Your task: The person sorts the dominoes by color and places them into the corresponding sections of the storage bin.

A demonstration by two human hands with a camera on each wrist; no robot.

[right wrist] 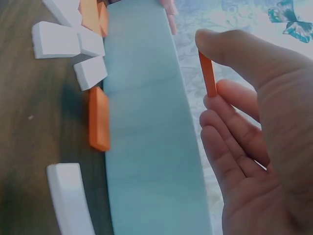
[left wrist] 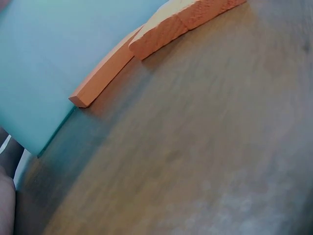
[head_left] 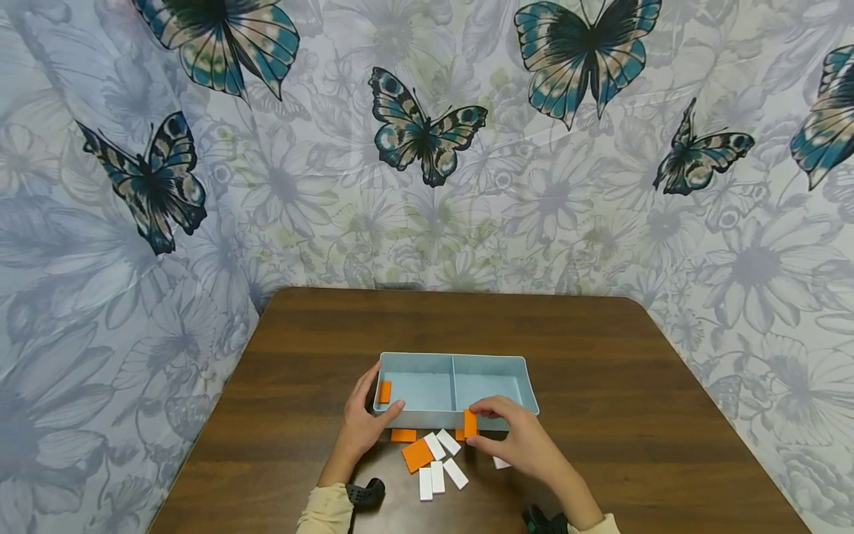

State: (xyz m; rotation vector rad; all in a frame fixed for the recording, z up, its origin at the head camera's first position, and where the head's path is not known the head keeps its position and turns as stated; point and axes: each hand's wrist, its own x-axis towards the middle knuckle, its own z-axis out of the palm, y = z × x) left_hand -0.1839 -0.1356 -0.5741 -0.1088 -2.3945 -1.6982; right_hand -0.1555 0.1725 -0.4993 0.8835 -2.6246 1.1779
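A light blue two-compartment box (head_left: pixel 454 420) lies on the table, one orange block (head_left: pixel 385 391) inside its left compartment. My left hand (head_left: pixel 363 424) holds the box's left end, fingers along the side and thumb at the front rim. Between thumb and fingertips, my right hand (head_left: pixel 523 437) pinches another orange block (right wrist: pixel 207 73), upright by the front rim. In front of the box lie several white blocks (head_left: pixel 425 483) and some orange ones, including a flat orange block (head_left: pixel 416 455). In the right wrist view, an orange block (right wrist: pixel 99 119) rests against the box's front wall.
The brown wooden table (head_left: pixel 600 415) extends around the box. A wall covering with butterflies (head_left: pixel 427 137) stands behind it. One white block (head_left: pixel 501 463) lies apart, under the right hand. Dark straps with devices (head_left: pixel 367 493) are on both wrists.
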